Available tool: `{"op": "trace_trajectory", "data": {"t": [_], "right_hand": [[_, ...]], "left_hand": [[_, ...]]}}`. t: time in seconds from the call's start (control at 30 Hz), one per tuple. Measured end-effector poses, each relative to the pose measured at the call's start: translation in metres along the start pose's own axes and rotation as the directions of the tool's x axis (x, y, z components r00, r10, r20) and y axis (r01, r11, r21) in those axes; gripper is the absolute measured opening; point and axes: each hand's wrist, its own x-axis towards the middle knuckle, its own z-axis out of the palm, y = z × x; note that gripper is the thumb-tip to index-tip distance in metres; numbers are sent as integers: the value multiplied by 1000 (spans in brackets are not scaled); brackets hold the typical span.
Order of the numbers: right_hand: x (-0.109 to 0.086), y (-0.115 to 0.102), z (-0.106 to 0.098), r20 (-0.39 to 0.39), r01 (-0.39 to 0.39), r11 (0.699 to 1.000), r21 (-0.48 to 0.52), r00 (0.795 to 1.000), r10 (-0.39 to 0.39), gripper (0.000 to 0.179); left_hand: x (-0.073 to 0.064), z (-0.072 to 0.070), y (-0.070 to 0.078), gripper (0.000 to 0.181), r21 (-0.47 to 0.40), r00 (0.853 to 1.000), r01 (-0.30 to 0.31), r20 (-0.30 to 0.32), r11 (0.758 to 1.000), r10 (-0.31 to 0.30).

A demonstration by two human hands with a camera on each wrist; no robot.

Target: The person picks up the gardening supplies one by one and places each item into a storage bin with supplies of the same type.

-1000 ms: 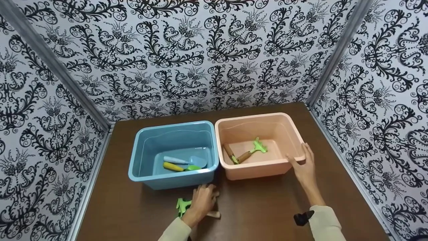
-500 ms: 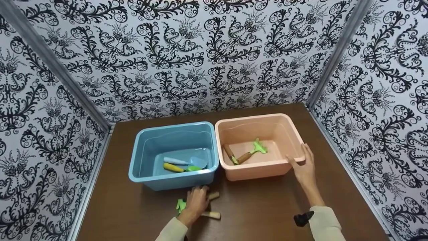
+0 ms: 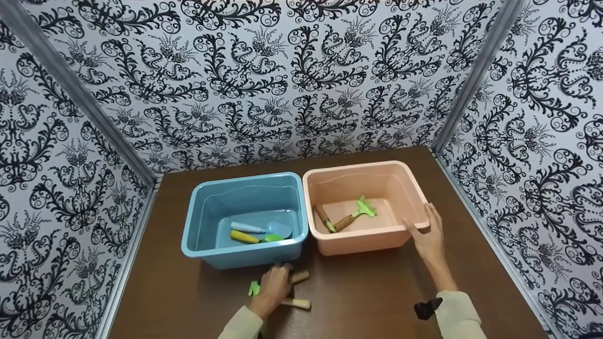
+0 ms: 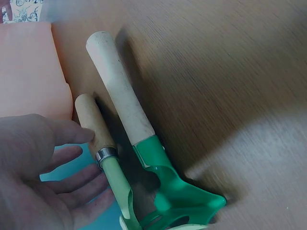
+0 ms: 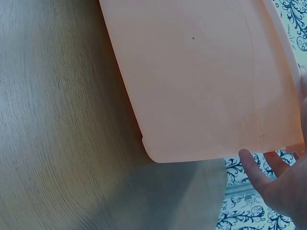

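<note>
Because the short tool [image 4: 103, 139] in front of the blue bin [image 3: 249, 258] is merely touched by the spread left hand [image 3: 275, 285], it may be knocked into the longer tool [image 4: 125, 100]; right of that bin, the peach bin [image 3: 367, 244] is braced by the spread right hand [image 3: 430, 239].

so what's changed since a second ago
The left hand has shifted slightly left and back toward the person, uncovering more of the wooden handle near the blue tub and covering more of the green head. No new grip or release shows clearly. The right hand stays on the peach tub; tubs and tools inside look unmoved.
</note>
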Motion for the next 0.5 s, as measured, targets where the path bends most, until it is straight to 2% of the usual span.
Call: {"op": "trace_trajectory", "data": {"t": [0.2,0.5], "right_hand": [[1,1,1,2,-5,1000,-20,1000,5,82],[1,2,0,3,-5,999,-33,1000,5,82]], "left_hand": [[-3,0,-2,5,14,999,-17,37,1000,17],[-2,0,-5,5,25,996,11,86,1000,-13]]}}
